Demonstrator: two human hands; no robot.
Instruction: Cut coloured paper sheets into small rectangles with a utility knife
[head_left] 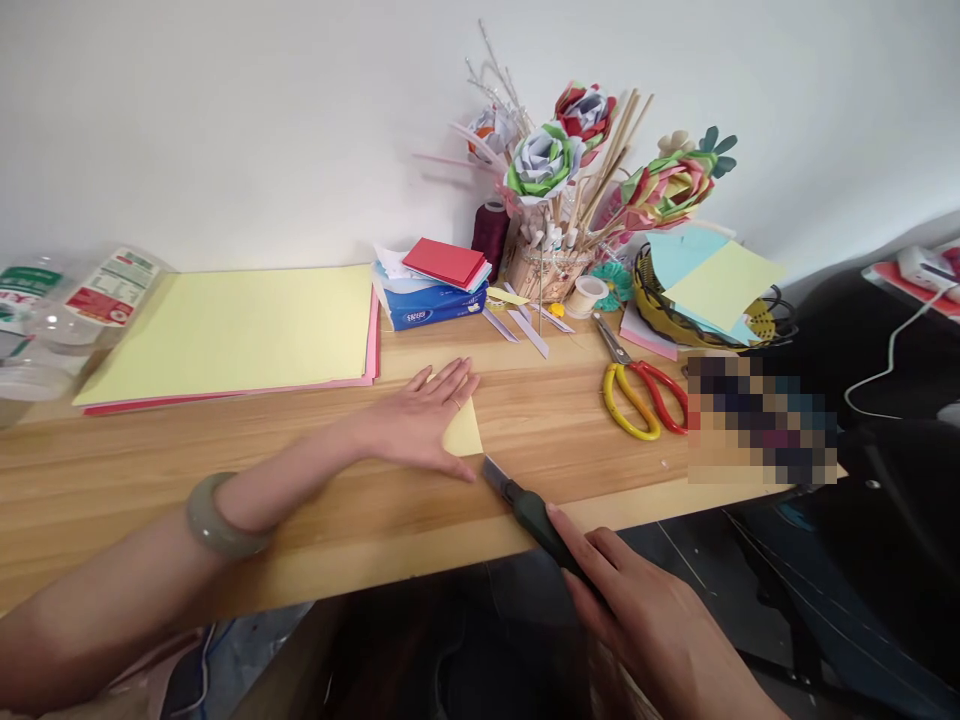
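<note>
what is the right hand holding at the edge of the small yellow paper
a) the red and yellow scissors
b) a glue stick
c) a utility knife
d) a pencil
c: the right hand grips a dark-handled utility knife, its blade tip at the corner of the small yellow paper that the left hand presses flat; the scissors lie apart on the table.

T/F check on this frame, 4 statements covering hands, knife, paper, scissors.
1. The left hand lies flat on a small yellow paper. True.
2. The right hand holds the scissors. False: it grips a utility knife; the scissors lie untouched on the table.
3. The knife's blade tip is at the small paper's near edge. True.
4. The big yellow sheet lies under the left hand. False: it lies further back, near the wall, apart from the hand.
</note>
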